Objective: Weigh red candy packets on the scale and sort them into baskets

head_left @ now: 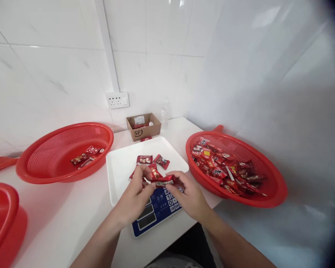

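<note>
My left hand [136,193] and my right hand [188,195] are both closed on a small red candy packet [165,181], one at each end. They hold it above the near edge of the white tray [120,163] of a digital scale. Another red packet [155,171] shows just behind it, partly covered by my fingers; whether it is held or lying there I cannot tell. Farther back on the tray lie a dark red packet [144,159] and a red and black packet [162,161]. The blue keypad panel [159,208] sits below my hands, partly hidden by them.
A red basket [273,190] on the right holds many candy packets. The left red basket [64,136] has several packets inside. Another red basket [5,219] is cut off at the left edge. Behind the scale stand a cardboard box [146,131] and a clear plastic bottle [164,118].
</note>
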`<state>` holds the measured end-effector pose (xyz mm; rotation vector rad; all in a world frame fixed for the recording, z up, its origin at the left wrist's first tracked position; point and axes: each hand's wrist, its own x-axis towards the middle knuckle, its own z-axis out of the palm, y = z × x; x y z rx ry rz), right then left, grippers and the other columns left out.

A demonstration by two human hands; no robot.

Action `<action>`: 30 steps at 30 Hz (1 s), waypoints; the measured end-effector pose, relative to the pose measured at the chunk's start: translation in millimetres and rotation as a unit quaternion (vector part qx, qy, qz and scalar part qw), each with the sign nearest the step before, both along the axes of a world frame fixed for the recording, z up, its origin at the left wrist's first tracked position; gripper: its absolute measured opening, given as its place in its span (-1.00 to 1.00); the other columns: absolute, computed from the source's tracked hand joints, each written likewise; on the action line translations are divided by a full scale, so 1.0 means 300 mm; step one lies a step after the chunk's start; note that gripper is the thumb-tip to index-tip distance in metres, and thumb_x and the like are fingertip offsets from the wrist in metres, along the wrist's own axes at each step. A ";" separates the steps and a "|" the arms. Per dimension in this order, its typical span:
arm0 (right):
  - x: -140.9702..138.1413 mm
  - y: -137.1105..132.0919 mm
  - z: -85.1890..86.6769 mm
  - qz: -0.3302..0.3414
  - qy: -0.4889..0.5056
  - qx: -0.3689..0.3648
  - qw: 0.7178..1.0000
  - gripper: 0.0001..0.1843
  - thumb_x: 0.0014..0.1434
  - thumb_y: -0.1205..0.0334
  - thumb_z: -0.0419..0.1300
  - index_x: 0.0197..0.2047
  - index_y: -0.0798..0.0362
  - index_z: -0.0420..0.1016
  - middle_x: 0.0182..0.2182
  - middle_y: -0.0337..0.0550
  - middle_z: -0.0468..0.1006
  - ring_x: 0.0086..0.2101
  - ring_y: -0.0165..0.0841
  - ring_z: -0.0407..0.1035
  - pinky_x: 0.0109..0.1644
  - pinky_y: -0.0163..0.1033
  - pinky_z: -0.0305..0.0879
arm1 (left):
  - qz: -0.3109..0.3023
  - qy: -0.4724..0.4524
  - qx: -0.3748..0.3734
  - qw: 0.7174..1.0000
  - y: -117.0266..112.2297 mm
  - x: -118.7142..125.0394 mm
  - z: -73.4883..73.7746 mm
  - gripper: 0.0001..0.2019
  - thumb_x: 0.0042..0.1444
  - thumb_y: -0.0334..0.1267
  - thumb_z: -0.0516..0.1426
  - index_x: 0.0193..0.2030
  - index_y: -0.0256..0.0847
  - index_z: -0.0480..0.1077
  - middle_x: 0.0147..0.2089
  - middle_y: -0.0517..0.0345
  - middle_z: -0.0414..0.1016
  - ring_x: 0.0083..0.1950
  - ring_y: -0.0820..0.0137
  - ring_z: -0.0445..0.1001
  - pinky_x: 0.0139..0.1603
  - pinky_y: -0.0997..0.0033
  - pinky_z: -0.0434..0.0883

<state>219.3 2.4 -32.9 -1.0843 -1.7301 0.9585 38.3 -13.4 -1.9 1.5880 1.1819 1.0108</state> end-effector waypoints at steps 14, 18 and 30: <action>0.013 0.135 -0.036 -0.097 -0.343 0.099 0.929 -0.76 0.19 0.20 0.09 -0.08 0.01 0.42 -0.15 -0.11 0.54 -0.11 -0.22 0.38 -0.05 -0.13 0.25 | 0.070 0.170 0.022 0.983 0.051 -0.053 -0.023 -0.89 0.12 -0.31 -0.02 -0.19 -0.11 0.17 -0.20 0.20 0.38 -0.26 0.38 0.36 -0.26 0.40 0.29; -0.002 0.154 -0.033 -0.105 -0.388 0.103 0.910 -0.77 0.20 0.15 0.09 -0.10 0.01 0.43 -0.20 -0.11 0.54 -0.14 -0.23 0.37 -0.09 -0.17 0.23 | 0.054 0.174 0.025 0.983 0.045 -0.053 -0.030 -0.85 0.11 -0.37 -0.05 -0.17 -0.11 0.16 -0.21 0.18 0.39 -0.24 0.37 0.39 -0.24 0.37 0.32; -0.036 0.116 0.003 -0.038 -0.287 0.165 0.943 -0.79 0.19 0.27 0.10 -0.10 -0.01 0.46 -0.16 -0.11 0.48 -0.12 -0.25 0.32 -0.03 -0.13 0.26 | 0.044 0.206 0.020 0.977 0.058 -0.070 -0.058 -0.77 0.11 -0.37 -0.02 -0.09 -0.07 0.16 0.00 0.10 0.43 0.00 0.25 0.43 -0.06 0.27 0.33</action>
